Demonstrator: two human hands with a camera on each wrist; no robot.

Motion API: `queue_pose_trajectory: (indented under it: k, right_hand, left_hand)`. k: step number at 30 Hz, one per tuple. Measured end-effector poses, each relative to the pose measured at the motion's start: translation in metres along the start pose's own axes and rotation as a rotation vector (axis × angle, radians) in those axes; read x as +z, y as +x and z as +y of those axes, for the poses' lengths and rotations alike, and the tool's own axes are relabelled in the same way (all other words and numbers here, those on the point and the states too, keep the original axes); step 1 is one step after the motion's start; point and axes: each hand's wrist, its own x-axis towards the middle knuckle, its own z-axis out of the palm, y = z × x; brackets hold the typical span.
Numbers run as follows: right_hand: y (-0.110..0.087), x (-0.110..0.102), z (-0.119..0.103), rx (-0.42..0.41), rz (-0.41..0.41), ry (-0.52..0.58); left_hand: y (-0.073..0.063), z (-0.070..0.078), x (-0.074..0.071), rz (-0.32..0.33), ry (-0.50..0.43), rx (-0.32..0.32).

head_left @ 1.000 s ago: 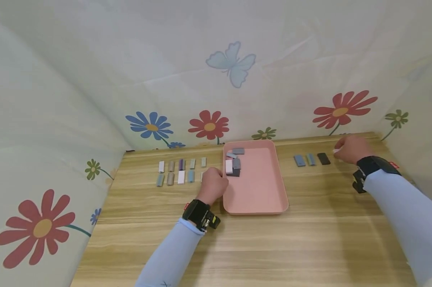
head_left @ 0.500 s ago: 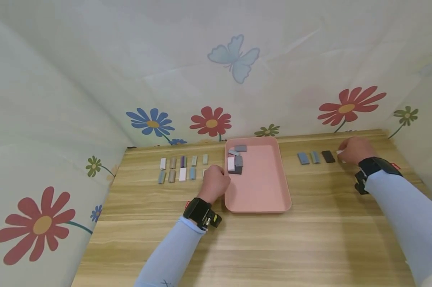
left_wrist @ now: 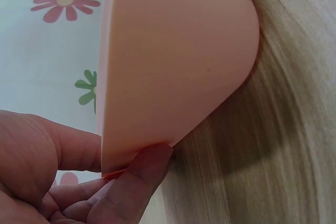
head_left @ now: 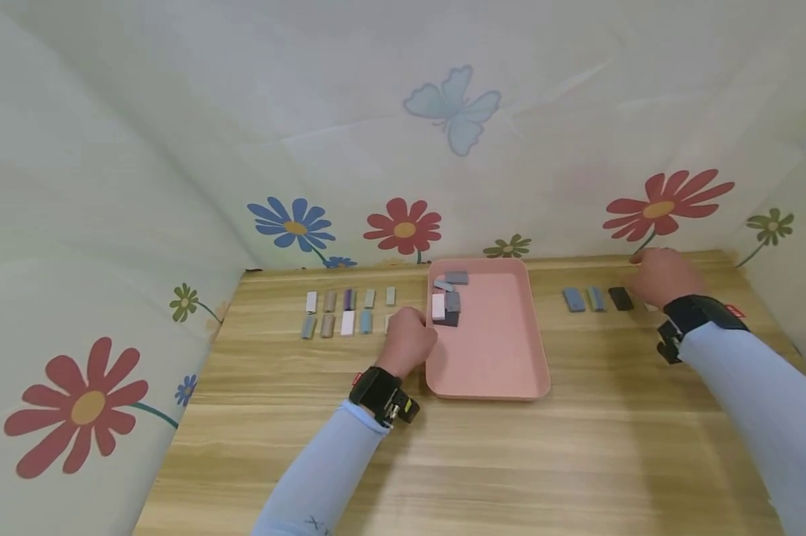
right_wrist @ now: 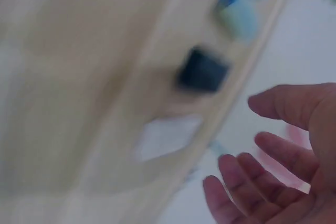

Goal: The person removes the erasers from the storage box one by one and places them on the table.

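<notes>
My left hand [head_left: 408, 344] grips the left wall of a pink tray [head_left: 490, 365]; in the left wrist view, thumb and fingers pinch its rim [left_wrist: 107, 129]. My right hand [head_left: 667, 277] hovers at the right end of a short row, fingers apart and nothing between them. Below it lies a white rectangular eraser-like block [right_wrist: 169, 136], partly hidden in the head view. To its left are a black block [head_left: 621, 298], a green-and-blue one [head_left: 596, 298] and a blue one [head_left: 574, 299]. The right wrist view is blurred.
Several small blocks, grey, white and dark [head_left: 446, 320], lie in the tray's far left corner. Left of the tray stand two rows of small blocks, among them a white one [head_left: 347, 323]; my left hand partly covers the last. A flowered cloth [head_left: 543, 186] rises behind the wooden table [head_left: 496, 469].
My right hand has let go of the white block, leaving it at the row's end, and has lifted off with fingers spread. The left hand stays on the tray. The head view has shifted slightly.
</notes>
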Motion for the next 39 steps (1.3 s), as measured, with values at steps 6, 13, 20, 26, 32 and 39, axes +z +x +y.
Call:
queue_pose_trajectory:
  k: [6, 13, 20, 26, 32, 39]
  right_hand:
    - [0.008, 0.003, -0.077, -0.180, 0.088, 0.095]
    - [0.012, 0.029, -0.171, -0.429, 0.062, 0.031]
    - [0.025, 0.069, -0.214, -0.452, -0.053, -0.097]
    - [0.036, 0.097, -0.218, -0.439, -0.099, -0.130]
    - [0.035, 0.109, -0.216, -0.391, -0.139, 0.037]
    - [0.040, 0.120, -0.221, -0.380, -0.118, -0.088]
  left_hand:
    - [-0.001, 0.000, -0.001, 0.002, 0.004, -0.014]
    - [-0.003, 0.001, -0.003, 0.001, -0.020, -0.008]
    - [-0.001, 0.000, -0.002, -0.023, -0.039, -0.009]
    - [-0.001, -0.002, -0.001, -0.028, -0.035, -0.015]
    - [-0.003, -0.001, 0.000, -0.015, -0.022, 0.023]
    - [-0.006, 0.000, -0.004, -0.014, -0.045, 0.021]
